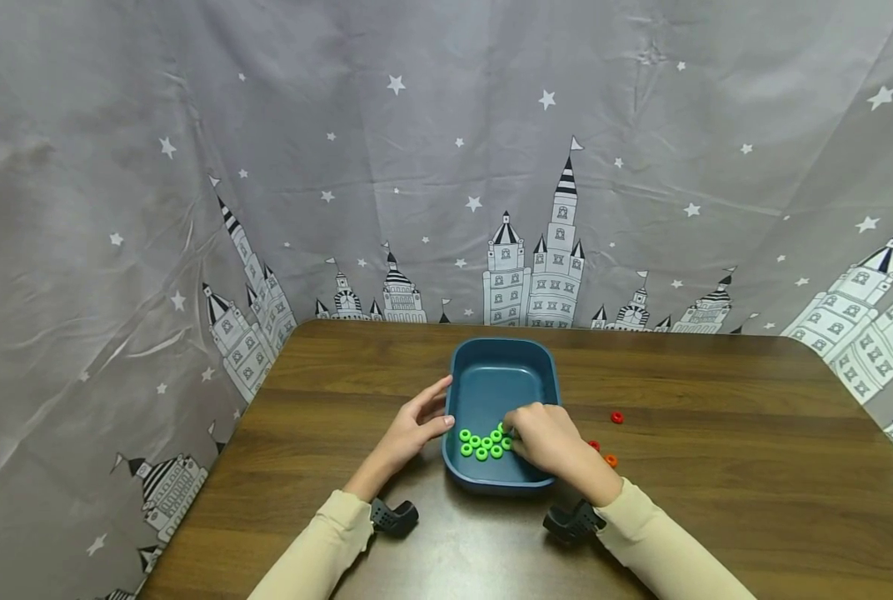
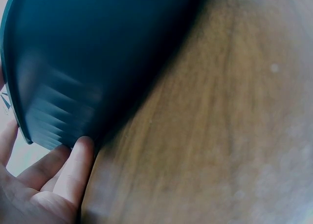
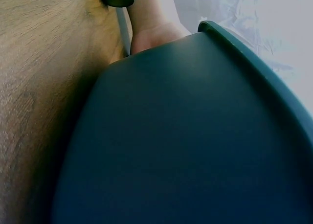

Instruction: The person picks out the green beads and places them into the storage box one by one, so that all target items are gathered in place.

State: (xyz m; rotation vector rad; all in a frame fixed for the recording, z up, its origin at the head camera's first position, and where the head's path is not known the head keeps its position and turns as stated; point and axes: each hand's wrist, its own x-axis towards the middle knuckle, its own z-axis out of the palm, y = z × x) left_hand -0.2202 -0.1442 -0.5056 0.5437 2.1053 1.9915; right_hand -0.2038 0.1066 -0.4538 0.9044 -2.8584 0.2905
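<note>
A dark blue rectangular tray (image 1: 501, 392) lies on the wooden table. Several bright green rings (image 1: 481, 454) are clustered inside it, toward the near end. With relaxed fingers, my left hand (image 1: 405, 433) rests against the tray's left side; in the left wrist view its fingertips (image 2: 84, 145) touch the outer wall. My right hand (image 1: 547, 433) reaches over the right rim, fingers bent down at the rightmost green rings. Its fingertips are largely hidden, so whether they pinch a ring does not show. The tray's wall (image 3: 186, 126) hides that hand in the right wrist view.
Right of the tray, on the table (image 1: 716, 417), lie a red ring (image 1: 617, 417), another red ring (image 1: 594, 446) partly behind the right hand, and an orange ring (image 1: 611, 460). A grey curtain (image 1: 416, 183) with castles and stars hangs behind. Both wrists wear black devices (image 1: 396, 518).
</note>
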